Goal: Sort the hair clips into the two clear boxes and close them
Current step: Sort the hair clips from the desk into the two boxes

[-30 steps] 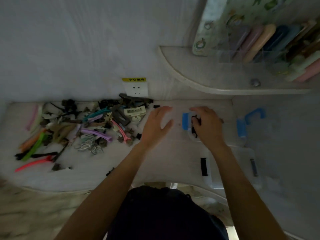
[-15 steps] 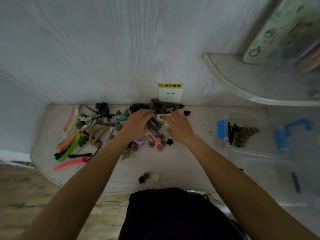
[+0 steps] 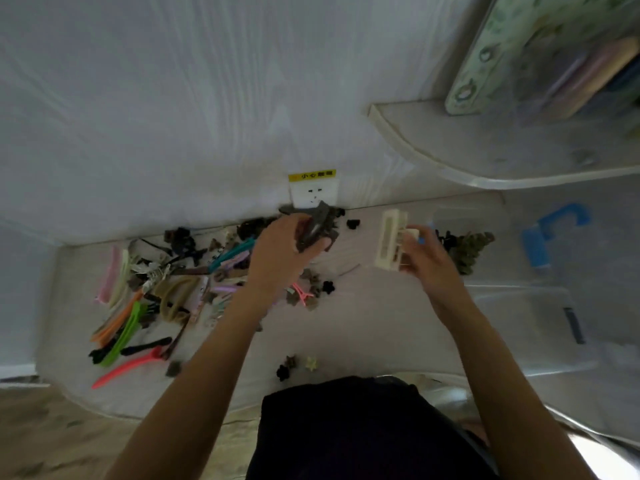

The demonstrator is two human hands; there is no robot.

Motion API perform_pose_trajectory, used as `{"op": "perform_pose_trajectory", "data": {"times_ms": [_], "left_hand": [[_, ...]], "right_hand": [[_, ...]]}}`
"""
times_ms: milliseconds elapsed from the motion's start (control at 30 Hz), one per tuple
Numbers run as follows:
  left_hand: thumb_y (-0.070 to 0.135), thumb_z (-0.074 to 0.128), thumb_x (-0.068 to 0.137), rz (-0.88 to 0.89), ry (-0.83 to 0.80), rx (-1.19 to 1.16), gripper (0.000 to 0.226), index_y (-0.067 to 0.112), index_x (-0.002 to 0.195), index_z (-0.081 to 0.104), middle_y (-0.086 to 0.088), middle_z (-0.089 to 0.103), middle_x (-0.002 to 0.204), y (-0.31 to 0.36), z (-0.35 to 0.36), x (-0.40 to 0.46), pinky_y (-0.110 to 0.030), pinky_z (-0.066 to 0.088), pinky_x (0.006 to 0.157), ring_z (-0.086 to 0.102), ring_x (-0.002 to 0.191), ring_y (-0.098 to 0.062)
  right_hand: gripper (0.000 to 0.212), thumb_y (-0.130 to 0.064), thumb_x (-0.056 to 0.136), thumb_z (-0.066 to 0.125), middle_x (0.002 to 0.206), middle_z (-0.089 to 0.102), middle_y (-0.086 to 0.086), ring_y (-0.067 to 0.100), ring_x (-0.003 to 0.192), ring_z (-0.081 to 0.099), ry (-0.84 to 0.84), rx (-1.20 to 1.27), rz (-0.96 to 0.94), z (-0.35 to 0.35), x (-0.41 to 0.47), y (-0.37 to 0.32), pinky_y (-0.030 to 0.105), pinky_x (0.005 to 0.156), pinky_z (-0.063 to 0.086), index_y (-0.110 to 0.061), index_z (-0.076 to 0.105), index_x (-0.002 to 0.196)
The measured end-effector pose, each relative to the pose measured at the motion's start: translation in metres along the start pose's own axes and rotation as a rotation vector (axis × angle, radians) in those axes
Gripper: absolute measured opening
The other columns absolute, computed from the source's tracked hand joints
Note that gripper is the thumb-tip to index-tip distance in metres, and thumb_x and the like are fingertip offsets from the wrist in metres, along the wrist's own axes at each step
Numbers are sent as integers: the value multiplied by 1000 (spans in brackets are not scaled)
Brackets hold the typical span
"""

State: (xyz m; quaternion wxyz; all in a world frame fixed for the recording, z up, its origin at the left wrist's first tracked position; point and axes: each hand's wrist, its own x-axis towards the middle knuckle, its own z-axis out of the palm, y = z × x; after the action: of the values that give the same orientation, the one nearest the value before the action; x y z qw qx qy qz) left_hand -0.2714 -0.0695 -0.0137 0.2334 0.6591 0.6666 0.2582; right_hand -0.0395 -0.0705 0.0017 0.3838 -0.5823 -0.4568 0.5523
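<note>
Fingers of the right hand (image 3: 427,263) are pinching a cream clip (image 3: 391,240), long axis upright, just left of the clear box (image 3: 485,275), while the left hand (image 3: 282,251) is clutching dark clips (image 3: 317,226).

View: single head-worn wide-angle camera; no second view shares the scene.
Position: above the person's dark-clothed lap (image 3: 363,427), at the near edge of the white tabletop (image 3: 363,323).
Direction: forward and down, toward the wall socket (image 3: 313,195) at the tabletop's far edge.
Nearness: close; both forearms rise from the bottom of the frame toward the socket.
Coverage: floor (image 3: 41,438) lower left of the socket, corner shelf (image 3: 485,168) upper right.
Distortion: the tabletop's edges bow around the socket.
</note>
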Motion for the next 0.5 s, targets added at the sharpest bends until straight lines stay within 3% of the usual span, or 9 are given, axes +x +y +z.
{"op": "perform_pose_trajectory", "data": {"times_ms": [67, 167, 233, 333, 433, 500], "left_hand": [[44, 58, 86, -97, -111, -241, 39, 19, 116, 53, 4, 65, 100, 46, 16, -4, -26, 48, 74, 61, 85, -12], [46, 56, 87, -118, -256, -390, 56, 21, 134, 38, 1, 64, 110, 102, 52, 2, -28, 50, 76, 63, 84, -14], [50, 54, 87, 3, -303, -273, 63, 23, 139, 30, -1, 63, 112, 136, 81, 15, -31, 49, 80, 62, 89, -18], [52, 50, 88, 149, -350, -53, 58, 22, 135, 35, -8, 61, 115, 188, 127, 37, -34, 45, 80, 59, 100, -27], [50, 45, 92, 154, -416, 51, 53, 14, 130, 40, -14, 61, 111, 214, 170, 53, -35, 43, 76, 59, 98, -32], [49, 39, 94, 134, -440, 96, 53, 11, 131, 40, -16, 60, 115, 216, 189, 52, -39, 46, 81, 58, 102, -34]], "right_hand": [[12, -24, 96, 45, 91, 64, 2, 15, 80, 63, 138, 70, 12, -30, -10, -2, 26, 69, 54, -20, 56, 96], [18, -25, 96, 45, 87, 63, 0, 11, 72, 63, 333, 27, 22, -78, -20, 1, 16, 56, 52, -13, 50, 108], [20, -28, 95, 48, 87, 63, -1, 13, 71, 62, 442, -50, 28, -110, -21, 6, 15, 52, 48, -16, 50, 111], [31, -31, 94, 50, 98, 63, 8, 22, 79, 63, 500, -250, 20, -148, -20, 14, 26, 58, 50, -13, 48, 119], [34, -33, 93, 51, 100, 64, 15, 29, 82, 64, 502, -465, -2, -174, -12, 15, 41, 69, 55, -12, 47, 120], [35, -34, 92, 53, 104, 66, 16, 31, 84, 65, 496, -576, -21, -184, -5, 16, 42, 74, 54, -13, 50, 119]]}}
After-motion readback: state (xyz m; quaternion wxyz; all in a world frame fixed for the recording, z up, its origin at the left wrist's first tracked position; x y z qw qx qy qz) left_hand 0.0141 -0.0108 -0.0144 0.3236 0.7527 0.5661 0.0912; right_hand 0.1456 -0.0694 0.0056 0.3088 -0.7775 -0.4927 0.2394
